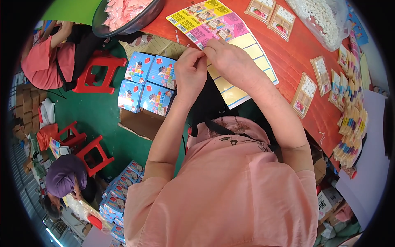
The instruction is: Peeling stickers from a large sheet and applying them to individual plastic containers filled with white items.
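Note:
A sheet of stickers (pixel 240 55) lies on the red table and overhangs its near edge. Its far part carries yellow and pink printed labels; the near rows are bare pale-yellow backing. Over the sheet's left side, my left hand (pixel 191 71) is closed, thumb and fingers pinched. Beside it my right hand (pixel 228 61) is closed too, its fingertips by the pink labels and almost meeting the left. What either pinches is too small or hidden to make out. Left of my left forearm, several blue printed boxes (pixel 157 99) stand in an open cardboard carton (pixel 142 123).
A dark basin (pixel 138 22) of pink packets stands at the table's far left. On the red table (pixel 284 61) are wooden trays (pixel 304 94), a bag of white pieces (pixel 321 20) and a stack of wooden pieces (pixel 352 119). Red stools (pixel 101 74) and two people are to the left.

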`<control>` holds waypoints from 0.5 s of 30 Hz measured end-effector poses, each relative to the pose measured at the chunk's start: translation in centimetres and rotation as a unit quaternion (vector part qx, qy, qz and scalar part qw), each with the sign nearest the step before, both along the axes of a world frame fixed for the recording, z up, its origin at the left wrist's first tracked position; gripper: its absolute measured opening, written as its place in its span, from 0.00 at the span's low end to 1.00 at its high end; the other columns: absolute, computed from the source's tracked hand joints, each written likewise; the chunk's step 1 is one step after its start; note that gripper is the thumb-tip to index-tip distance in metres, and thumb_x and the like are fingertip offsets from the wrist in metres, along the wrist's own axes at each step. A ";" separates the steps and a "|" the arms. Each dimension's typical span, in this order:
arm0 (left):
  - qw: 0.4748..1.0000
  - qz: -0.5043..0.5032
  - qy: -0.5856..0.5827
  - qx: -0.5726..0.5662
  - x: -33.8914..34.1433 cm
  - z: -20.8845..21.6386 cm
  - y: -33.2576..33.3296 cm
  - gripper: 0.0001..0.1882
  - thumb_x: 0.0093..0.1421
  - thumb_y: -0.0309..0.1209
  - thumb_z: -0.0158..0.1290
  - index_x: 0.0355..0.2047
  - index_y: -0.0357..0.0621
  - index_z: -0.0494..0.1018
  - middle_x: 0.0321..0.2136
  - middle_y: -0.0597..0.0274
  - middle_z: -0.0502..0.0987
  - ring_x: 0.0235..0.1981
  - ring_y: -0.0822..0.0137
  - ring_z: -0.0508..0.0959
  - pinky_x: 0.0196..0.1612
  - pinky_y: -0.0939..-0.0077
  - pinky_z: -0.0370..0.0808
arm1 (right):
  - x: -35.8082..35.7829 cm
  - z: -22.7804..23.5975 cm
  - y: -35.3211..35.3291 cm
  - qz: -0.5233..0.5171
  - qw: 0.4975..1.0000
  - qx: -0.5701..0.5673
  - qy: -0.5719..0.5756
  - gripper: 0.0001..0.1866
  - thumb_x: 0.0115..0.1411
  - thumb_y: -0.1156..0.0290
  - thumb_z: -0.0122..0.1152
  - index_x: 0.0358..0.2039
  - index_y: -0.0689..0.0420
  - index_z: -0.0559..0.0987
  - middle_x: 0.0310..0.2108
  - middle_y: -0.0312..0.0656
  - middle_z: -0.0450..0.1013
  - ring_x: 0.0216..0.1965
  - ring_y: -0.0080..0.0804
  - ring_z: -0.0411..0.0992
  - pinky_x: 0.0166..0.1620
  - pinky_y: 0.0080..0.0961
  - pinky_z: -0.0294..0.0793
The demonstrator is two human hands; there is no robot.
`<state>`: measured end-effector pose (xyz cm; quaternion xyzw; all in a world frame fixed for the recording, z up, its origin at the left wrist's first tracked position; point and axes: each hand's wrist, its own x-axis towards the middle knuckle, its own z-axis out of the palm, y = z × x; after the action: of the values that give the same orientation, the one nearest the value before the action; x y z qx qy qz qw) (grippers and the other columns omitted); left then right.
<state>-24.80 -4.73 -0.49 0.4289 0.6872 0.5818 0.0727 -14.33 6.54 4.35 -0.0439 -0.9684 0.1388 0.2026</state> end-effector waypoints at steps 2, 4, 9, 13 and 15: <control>1.000 0.000 0.014 0.001 0.1 0.2 0.0 0.04 0.54 0.15 0.55 0.31 0.32 0.76 0.26 0.55 0.75 0.26 0.61 0.78 0.30 0.73 0.73 | 0.0 0.1 0.0 -0.001 1.000 0.004 -0.001 0.11 0.51 0.81 0.58 0.37 0.63 0.75 0.33 0.48 0.70 0.35 0.45 0.75 0.38 0.35 0.78; 1.000 0.000 0.030 0.003 0.3 0.5 0.1 0.04 0.53 0.14 0.55 0.30 0.32 0.76 0.25 0.54 0.75 0.26 0.58 0.78 0.30 0.72 0.73 | 0.1 0.1 0.2 -0.021 0.997 -0.080 0.003 0.10 0.51 0.80 0.59 0.36 0.63 0.75 0.33 0.48 0.70 0.34 0.46 0.75 0.38 0.35 0.78; 0.996 0.000 -0.086 0.006 1.0 0.7 0.3 0.03 0.56 0.15 0.55 0.30 0.32 0.76 0.26 0.55 0.76 0.25 0.64 0.78 0.28 0.75 0.73 | 0.1 -1.1 0.8 -0.041 0.983 -0.174 0.048 0.09 0.52 0.79 0.60 0.35 0.64 0.75 0.34 0.48 0.72 0.35 0.47 0.75 0.39 0.35 0.78; 0.992 0.000 -0.123 0.016 0.7 0.1 0.2 0.02 0.57 0.16 0.55 0.31 0.31 0.76 0.26 0.56 0.76 0.24 0.66 0.78 0.27 0.75 0.72 | 0.2 -0.8 0.5 -0.015 0.996 -0.091 0.008 0.08 0.51 0.80 0.59 0.34 0.64 0.75 0.36 0.47 0.72 0.37 0.44 0.75 0.40 0.34 0.78; 0.999 0.000 -0.036 -0.007 0.5 0.1 0.1 0.03 0.55 0.15 0.55 0.30 0.32 0.76 0.26 0.55 0.75 0.24 0.62 0.78 0.28 0.72 0.73 | 0.3 -0.4 0.2 -0.012 0.999 -0.045 -0.003 0.08 0.50 0.81 0.58 0.34 0.64 0.76 0.36 0.46 0.72 0.38 0.44 0.75 0.40 0.33 0.78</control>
<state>-24.26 -4.59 -0.39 0.4073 0.6883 0.5919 0.1000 -14.04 6.72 3.97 -0.0653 -0.9612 0.1796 0.1988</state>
